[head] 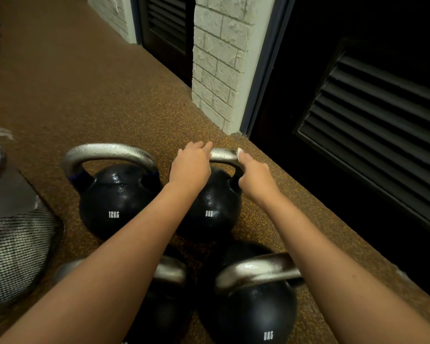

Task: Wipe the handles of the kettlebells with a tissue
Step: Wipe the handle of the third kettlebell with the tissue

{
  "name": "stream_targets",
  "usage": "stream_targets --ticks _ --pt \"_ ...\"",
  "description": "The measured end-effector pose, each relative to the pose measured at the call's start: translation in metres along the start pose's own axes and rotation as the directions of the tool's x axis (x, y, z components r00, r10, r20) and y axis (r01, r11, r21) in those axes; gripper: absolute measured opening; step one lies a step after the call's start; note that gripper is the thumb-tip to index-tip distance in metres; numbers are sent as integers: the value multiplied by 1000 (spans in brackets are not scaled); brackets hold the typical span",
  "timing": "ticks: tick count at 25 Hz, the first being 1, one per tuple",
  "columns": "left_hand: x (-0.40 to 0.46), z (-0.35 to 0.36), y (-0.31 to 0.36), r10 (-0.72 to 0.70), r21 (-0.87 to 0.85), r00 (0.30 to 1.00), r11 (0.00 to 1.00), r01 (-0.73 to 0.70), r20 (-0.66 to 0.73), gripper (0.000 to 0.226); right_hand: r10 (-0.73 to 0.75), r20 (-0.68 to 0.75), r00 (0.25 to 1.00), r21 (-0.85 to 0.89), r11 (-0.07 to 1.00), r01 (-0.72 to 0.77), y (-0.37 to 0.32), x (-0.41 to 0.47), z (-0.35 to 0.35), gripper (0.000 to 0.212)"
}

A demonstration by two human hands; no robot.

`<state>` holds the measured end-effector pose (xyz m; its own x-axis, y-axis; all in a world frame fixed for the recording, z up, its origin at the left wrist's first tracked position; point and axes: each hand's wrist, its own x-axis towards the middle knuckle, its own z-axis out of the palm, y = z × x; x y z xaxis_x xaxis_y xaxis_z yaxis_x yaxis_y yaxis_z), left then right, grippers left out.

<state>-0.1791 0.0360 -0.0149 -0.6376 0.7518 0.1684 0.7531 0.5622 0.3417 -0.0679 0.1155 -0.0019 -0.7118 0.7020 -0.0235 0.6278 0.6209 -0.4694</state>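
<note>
Our left hand (190,167) grips the far 8KG kettlebell's handle (224,155) on the floor (109,95); our right hand (255,173) pinches a white tissue (239,153) against its right bend. Risk: the small tissue may tear or slip on the rough metal. The mesh bin (18,247) at left holds a plastic liner; contents cannot be told.

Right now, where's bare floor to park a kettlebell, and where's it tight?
Open floor: the wide stretch beyond the 12KG kettlebell, running toward the brick pillar. A narrower strip lies between the far 8KG kettlebell and the louvred door. Crowded: the four-bell cluster, and the mesh bin on the left.
</note>
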Motion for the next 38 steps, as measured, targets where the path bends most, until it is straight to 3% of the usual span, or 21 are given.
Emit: stream_targets --ticks 2,10,15,17,19,22,25,26,31,38 --pt "0 -1 1 -3 4 1000 1000 3 13 44 98 30 995 58 993 -99 0 14 -4 61" --pt "-2 -3 1 -17 -21 999 1000 18 31 45 212 141 967 209 948 -238 12 33 1 37" --pt "-2 -3 3 -21 -9 1000 1000 21 16 43 362 29 932 254 899 -357 -11 11 9 53" --pt "-2 -2 3 -19 2 1000 1000 19 9 42 410 33 911 420 822 -385 -23 4 18 43" --pt "-2 -3 2 -19 0 1000 1000 19 18 43 471 98 877 656 632 -413 -39 0 21 36" --pt "-2 -4 0 0 -15 1000 1000 0 18 42 495 81 865 744 548 -383 -43 3 13 35" --pt "-1 -1 -2 18 -11 1000 1000 -18 2 44 492 75 867 462 754 -467 -32 1 15 31" --pt "0 1 -2 21 -6 1000 1000 -21 1 45 505 71 860 398 777 -488 -28 0 14 29" --pt "0 1 -3 14 -8 1000 1000 -14 4 48 451 151 880 355 806 -474 -17 -9 0 33" --pt "0 0 -2 21 8 1000 1000 -21 7 46 495 155 855 315 796 -517 -17 -1 6 46"
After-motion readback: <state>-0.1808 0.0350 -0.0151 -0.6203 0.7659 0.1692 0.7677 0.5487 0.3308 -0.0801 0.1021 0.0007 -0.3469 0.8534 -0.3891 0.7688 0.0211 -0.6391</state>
